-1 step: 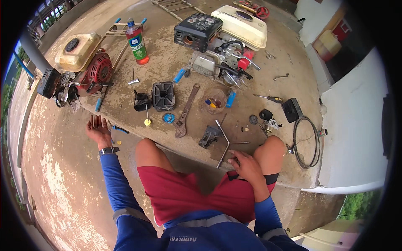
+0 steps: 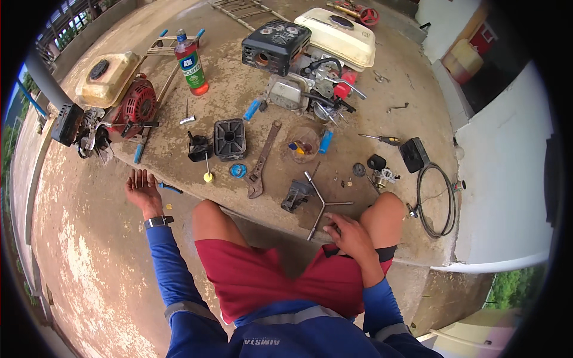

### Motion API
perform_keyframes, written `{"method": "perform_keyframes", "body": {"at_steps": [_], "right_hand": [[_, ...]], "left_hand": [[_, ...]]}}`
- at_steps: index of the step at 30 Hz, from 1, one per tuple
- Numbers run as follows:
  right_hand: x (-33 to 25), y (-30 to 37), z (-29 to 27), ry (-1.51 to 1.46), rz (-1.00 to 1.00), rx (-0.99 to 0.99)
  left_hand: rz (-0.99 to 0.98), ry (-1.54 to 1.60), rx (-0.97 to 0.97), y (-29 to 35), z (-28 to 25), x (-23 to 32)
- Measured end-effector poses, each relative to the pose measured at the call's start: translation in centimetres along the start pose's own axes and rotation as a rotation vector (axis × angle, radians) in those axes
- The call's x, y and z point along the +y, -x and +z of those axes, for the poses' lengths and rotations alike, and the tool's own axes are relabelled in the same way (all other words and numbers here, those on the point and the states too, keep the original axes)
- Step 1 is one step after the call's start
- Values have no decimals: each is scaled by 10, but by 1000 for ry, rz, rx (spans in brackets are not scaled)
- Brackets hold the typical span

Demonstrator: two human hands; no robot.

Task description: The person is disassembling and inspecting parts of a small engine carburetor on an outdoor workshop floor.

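My left hand (image 2: 143,192) is palm up at the left edge of the raised concrete slab, fingers stretched out and slightly curled, holding nothing. Beside its fingers lies a blue-handled pair of pliers (image 2: 172,188), partly hidden by the hand. My right hand (image 2: 349,234) rests on my right thigh with its fingers loosely apart and empty. Just beyond those fingertips lies a Y-shaped socket wrench (image 2: 324,206). Against it sits a small black part (image 2: 296,196). Farther off are a rusty adjustable wrench (image 2: 265,160), a blue ring (image 2: 238,170) and a black square housing (image 2: 230,139).
A red engine (image 2: 138,102) stands at the left, another engine (image 2: 322,83) at the back. Between them is a bottle of red liquid (image 2: 192,70). A clear plastic bowl (image 2: 300,148), a screwdriver (image 2: 389,140), a carburetor (image 2: 387,176) and a coiled cable (image 2: 439,235) lie toward the right.
My left hand has shifted slightly right and down, covering more of the pliers. The view has turned a little. My right hand stays on the thigh.
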State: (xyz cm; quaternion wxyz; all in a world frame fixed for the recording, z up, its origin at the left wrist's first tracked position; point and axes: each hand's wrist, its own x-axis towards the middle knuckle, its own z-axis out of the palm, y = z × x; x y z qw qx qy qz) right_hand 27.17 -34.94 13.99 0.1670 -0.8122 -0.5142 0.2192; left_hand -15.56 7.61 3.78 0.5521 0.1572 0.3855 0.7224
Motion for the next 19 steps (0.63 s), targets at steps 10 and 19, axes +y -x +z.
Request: {"method": "perform_keyframes", "body": {"at_steps": [10, 19], "right_hand": [[5, -19, -31, -256, -129, 246], [-2, -70, -97, -514, -98, 520]], "left_hand": [[106, -389, -384, 190, 73, -68], [280, -643, -826, 266, 112, -92]]}}
